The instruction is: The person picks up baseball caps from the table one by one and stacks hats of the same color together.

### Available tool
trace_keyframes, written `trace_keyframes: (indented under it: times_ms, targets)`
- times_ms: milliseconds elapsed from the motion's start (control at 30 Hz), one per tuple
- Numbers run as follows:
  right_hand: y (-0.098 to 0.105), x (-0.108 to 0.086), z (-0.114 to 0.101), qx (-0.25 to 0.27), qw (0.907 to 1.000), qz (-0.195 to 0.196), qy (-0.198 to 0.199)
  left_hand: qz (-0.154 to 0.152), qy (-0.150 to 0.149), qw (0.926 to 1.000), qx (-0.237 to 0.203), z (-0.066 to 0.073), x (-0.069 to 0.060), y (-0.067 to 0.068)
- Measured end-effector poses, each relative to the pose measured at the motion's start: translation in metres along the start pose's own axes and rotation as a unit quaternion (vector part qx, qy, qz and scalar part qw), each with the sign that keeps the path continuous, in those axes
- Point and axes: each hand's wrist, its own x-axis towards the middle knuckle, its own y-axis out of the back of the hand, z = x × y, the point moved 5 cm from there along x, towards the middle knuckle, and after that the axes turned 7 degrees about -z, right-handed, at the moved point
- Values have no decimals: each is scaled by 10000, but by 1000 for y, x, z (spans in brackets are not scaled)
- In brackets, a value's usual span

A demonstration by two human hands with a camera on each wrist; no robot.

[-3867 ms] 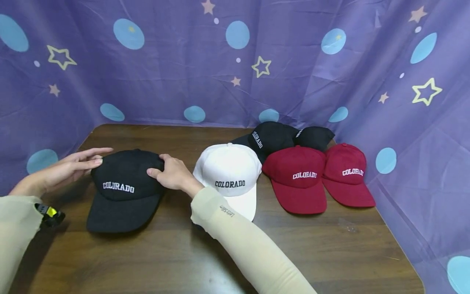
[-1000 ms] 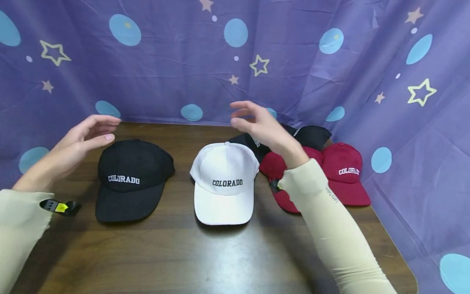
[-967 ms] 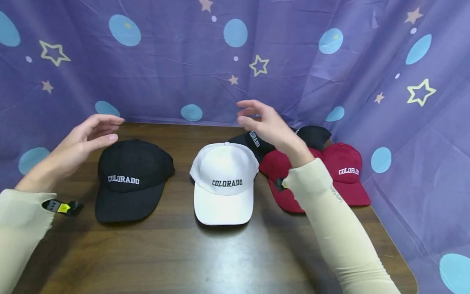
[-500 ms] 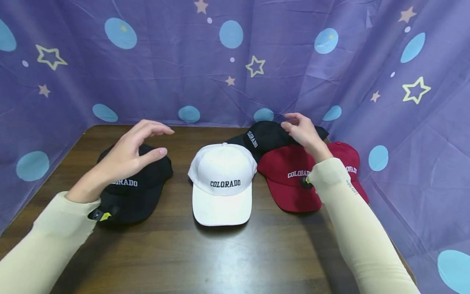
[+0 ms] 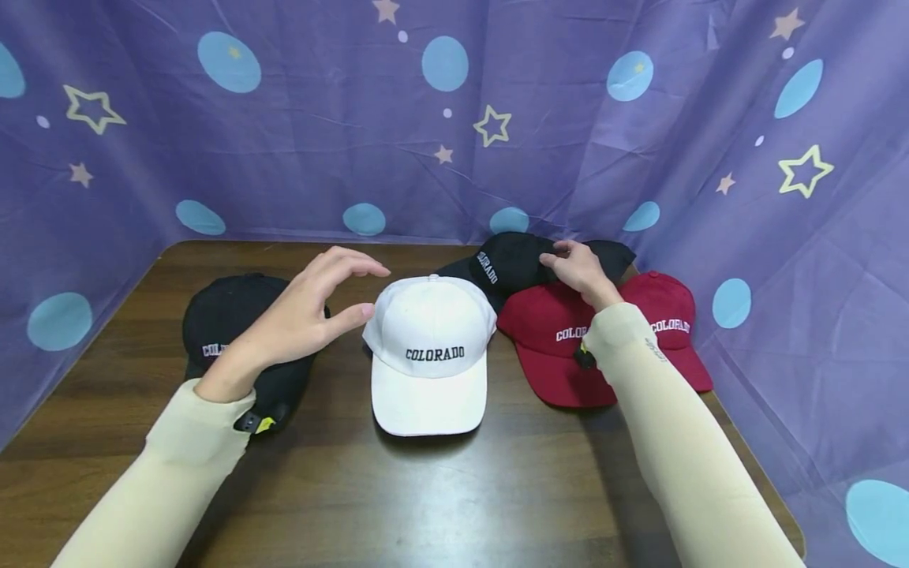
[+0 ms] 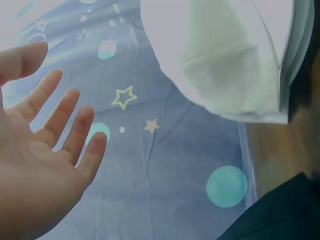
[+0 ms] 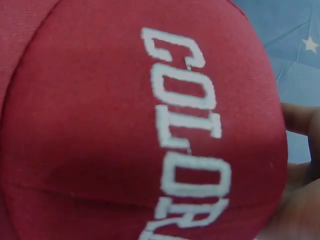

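My left hand (image 5: 298, 315), thumb and fingers apart, hovers between a black cap (image 5: 223, 304) and the white cap (image 5: 429, 394). Its fingertips come close to the white crown. In the left wrist view the palm of that hand (image 6: 40, 170) holds nothing, and the white cap (image 6: 225, 50) is at upper right. Over the back of the nearer red cap (image 5: 547, 355) is my right hand (image 5: 578, 268), by a rear black cap (image 5: 511, 256). The right wrist view has its loosely bent fingers (image 7: 300, 117) beyond the red crown (image 7: 100, 125); their contact is unclear.
Another red cap (image 5: 663, 304) sits at the right, partly behind my sleeve. A further black cap (image 5: 614, 254) lies at the back right. The wooden table (image 5: 334, 489) meets a purple curtain (image 5: 305, 158) behind and at the sides.
Both hands held the left black cap at first, then let go. My left hand has since moved right to the white cap; my right hand has moved right and down to the red cap.
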Motion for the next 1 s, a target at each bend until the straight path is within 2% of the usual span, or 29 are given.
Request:
trace_keyframes:
  times_ms: [233,367,467,567,667,767,833,900,1000]
  targets:
    - [-11,9,-1,-454,9988,-174,-107,23,87,9997,-246,-6,-2,-14]
    - [-14,11,-3,-513,9986,-71,-110,44,143,9990,-413,-9,-3,-19]
    - [-13,11,-4,-341,9993,119,-99,32,163,9988,-456,-11,-3,-21]
    - [-12,11,-6,69,9994,334,27,47,179,9989,-421,-13,-2,-20]
    - [-9,11,-12,674,9959,528,299,104,176,9990,-409,-12,-1,-18]
    - [-5,9,-23,1224,9873,744,689,142,155,9990,-393,-13,0,-16]
    - [-2,7,-33,1377,9803,966,1035,148,153,9990,-382,-13,1,-16]
    - [1,2,-46,1222,9738,1266,1439,151,163,9991,-363,-14,1,-16]
    - [6,-9,-65,572,9590,1826,2093,176,201,9991,-333,-15,0,-15]
